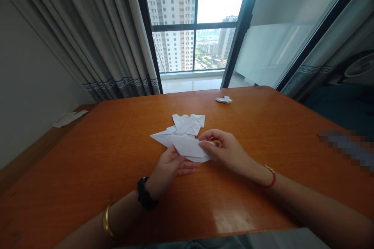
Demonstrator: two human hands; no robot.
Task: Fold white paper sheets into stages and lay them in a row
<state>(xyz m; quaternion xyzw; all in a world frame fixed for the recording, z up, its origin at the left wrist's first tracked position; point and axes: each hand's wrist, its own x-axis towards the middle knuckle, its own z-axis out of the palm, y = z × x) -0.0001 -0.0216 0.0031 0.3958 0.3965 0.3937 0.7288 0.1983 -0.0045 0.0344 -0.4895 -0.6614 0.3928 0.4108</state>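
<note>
A folded white paper piece [188, 148] is between my two hands, low over the table. My left hand [173, 163] grips its lower left edge, with the thumb on top and the fingers underneath. At the right end, my right hand [223, 148] pinches the paper between thumb and fingers. Just behind it lie more folded white papers [185, 124], overlapping one another, one with a long point toward the left. Where the held piece ends and the papers behind begin is partly hidden.
The brown wooden table [117, 136] spans the view. A small folded paper [224, 100] rests near its far edge. White paper strips [70, 118] lie at the far left. A blurred, pixelated object [347, 146] is at the right. Curtains and a window stand beyond.
</note>
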